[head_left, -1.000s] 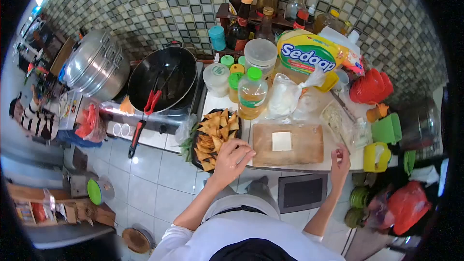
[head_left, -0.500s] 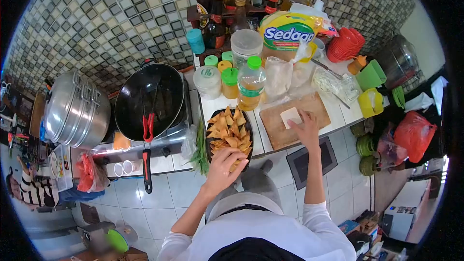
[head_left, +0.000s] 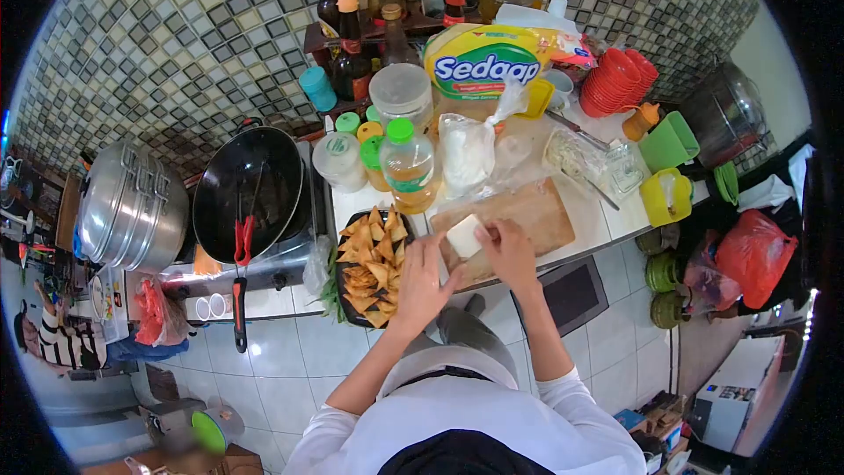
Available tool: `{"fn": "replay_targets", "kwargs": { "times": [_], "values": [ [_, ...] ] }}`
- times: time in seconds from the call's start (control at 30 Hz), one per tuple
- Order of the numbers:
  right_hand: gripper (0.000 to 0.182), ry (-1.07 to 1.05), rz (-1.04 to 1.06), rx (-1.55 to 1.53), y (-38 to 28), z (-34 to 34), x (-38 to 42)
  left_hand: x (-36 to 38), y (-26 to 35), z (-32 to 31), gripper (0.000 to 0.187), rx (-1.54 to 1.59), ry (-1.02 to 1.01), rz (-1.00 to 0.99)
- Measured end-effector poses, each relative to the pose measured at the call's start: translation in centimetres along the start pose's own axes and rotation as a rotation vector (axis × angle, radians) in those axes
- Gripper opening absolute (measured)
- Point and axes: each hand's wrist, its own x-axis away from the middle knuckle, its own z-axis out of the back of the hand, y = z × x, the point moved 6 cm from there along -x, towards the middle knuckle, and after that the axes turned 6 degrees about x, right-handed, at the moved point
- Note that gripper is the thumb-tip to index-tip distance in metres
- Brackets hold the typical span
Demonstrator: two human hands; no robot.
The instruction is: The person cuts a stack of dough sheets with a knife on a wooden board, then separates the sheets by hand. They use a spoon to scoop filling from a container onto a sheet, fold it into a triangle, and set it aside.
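Between the two hands, which are near each other but apart, a plain white square with clean, straight edges lies over the upper left part of a wooden board (head_left: 538, 218) on the white-tiled tabletop (head_left: 593, 225). The left hand (head_left: 422, 280) is at the left of the white square (head_left: 464, 235), thumb spread away from bent fingers, and appears to grip nothing; the right hand (head_left: 508, 251) has its fingertips on the square's right edge, though I cannot tell whether they pinch it. As for containers, from the left, a lidded metal steamer (head_left: 132, 211) hides what it holds, and a red plastic bag (head_left: 158, 310) bulges beneath it. Next comes a black wok (head_left: 218, 198) with red-handled tongs (head_left: 243, 242) resting inside. A lidded tub (head_left: 339, 158) looks white within. Just beside the left hand, a black tray (head_left: 345, 306) is heaped with golden-brown folded triangles (head_left: 376, 251). The green-capped bottle (head_left: 408, 165) holds yellowish liquid, and a knotted clear bag (head_left: 468, 154) is full of something white. Further right are nested red bowls (head_left: 615, 84), a green container (head_left: 670, 141) whose inside is hidden, and a yellow container (head_left: 658, 202) with something pale in it.
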Motion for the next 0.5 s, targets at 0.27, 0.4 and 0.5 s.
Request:
{"fn": "replay_targets", "kwargs": {
  "times": [0.27,0.4,0.5],
  "values": [
    [0.027,-0.019,-0.01,-0.208,6.1,4.8,0.7,-3.2,-1.1,-3.3,0.052,-0.228,-0.025,0.077],
    [0.039,0.493,-0.085,0.213,12.1,11.8,0.6,-3.0,-0.3,-3.1,0.044,-0.317,0.032,0.082],
    [0.046,0.612,-0.239,0.42,19.7,13.1,0.8,-2.9,0.4,-3.0,0.035,-0.333,0.097,0.069]
  ]
}}
